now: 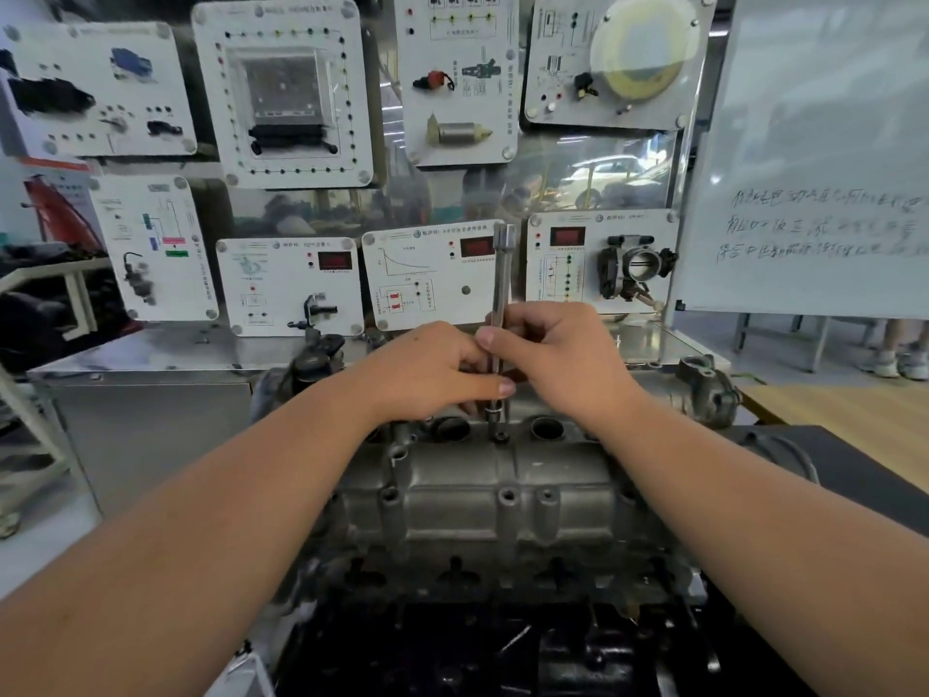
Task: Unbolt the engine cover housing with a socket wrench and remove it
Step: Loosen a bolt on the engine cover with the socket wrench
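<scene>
The grey cast engine cover housing (pixel 482 490) lies across the middle of the view on top of the engine. A long steel socket wrench (pixel 501 274) stands upright over a bolt hole (pixel 500 437) at the housing's far edge. Both hands hold its shaft. My left hand (pixel 432 369) grips the lower shaft from the left, thumb pointing right. My right hand (pixel 558 359) pinches the shaft from the right, thumb across it. The wrench's lower tip sits just above the bolt hole; whether it is seated on a bolt is hidden.
Behind the engine stands a metal bench with white training panels (pixel 286 289) of sensors and a throttle body (pixel 633 266). A whiteboard (pixel 814 168) stands at the right. A grey casting (pixel 704 394) sits at the housing's far right. Several empty bolt bosses (pixel 506 495) line the housing's near side.
</scene>
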`<state>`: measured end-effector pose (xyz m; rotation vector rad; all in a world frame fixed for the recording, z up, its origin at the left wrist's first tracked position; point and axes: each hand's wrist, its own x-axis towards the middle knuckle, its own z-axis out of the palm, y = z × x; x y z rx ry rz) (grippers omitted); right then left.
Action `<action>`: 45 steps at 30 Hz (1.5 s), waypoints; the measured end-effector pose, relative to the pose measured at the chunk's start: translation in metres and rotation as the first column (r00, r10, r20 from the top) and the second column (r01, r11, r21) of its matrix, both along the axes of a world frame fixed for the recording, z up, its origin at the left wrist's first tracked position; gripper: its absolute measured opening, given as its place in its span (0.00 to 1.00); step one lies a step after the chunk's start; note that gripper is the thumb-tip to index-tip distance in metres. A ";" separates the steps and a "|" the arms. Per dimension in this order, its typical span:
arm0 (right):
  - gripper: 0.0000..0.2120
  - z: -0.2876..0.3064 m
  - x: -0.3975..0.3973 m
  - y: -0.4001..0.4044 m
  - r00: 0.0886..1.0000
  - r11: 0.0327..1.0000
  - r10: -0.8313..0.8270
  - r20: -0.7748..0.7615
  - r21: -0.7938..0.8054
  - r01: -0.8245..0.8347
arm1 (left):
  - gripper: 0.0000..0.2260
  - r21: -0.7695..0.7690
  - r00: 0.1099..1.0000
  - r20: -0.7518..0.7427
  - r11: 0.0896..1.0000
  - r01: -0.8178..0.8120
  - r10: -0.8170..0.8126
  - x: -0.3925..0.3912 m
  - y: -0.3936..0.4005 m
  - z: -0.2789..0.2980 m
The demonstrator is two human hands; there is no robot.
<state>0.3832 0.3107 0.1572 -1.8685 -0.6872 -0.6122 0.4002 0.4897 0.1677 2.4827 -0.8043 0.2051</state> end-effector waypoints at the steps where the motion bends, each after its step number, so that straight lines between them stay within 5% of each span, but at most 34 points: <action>1: 0.15 0.000 0.000 -0.001 1.000 1.000 0.000 0.009 -0.001 0.000 | 0.13 -0.018 1.000 -0.017 1.000 0.004 -0.004 0.000 -0.001 0.000; 20: 0.15 -0.003 -0.005 -0.001 0.996 0.998 -0.001 0.086 -0.060 0.006 | 0.08 -0.245 0.994 -0.108 0.970 -0.005 -0.022 0.002 -0.002 -0.013; 31: 0.11 -0.005 -0.007 0.001 0.993 0.993 -0.078 0.084 -0.082 0.085 | 0.01 -0.185 0.994 -0.086 0.981 0.055 -0.072 -0.009 -0.006 -0.007; 39: 0.06 -0.007 -0.004 0.007 0.988 0.990 -0.141 0.070 -0.009 0.142 | 0.11 -0.177 0.996 -0.043 0.982 0.067 -0.075 -0.011 -0.010 -0.006; 45: 0.06 -0.007 -0.007 0.006 0.975 0.978 -0.200 0.092 -0.039 0.204 | 0.04 -0.213 0.993 -0.073 0.974 0.078 -0.095 -0.007 -0.007 -0.010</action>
